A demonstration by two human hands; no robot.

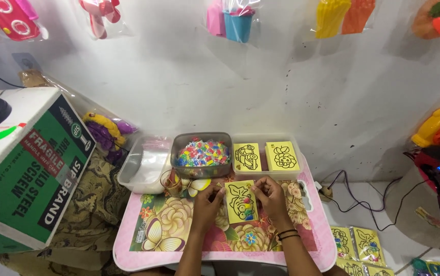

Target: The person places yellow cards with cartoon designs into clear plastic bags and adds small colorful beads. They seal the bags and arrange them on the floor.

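Observation:
A yellow picture card with a black outline drawing and small coloured bits on it lies on the pink flower-patterned tray table. My left hand holds its left edge and my right hand holds its right edge. Behind the card stands a grey tub of small multicoloured pieces. To its right, a clear tub holds two more yellow outline cards.
A clear tub with plastic bags and a bundle of rubber bands sit at the table's back left. A green and white carton stands left. Bagged yellow cards lie on the floor right, near cables. Toys hang on the wall.

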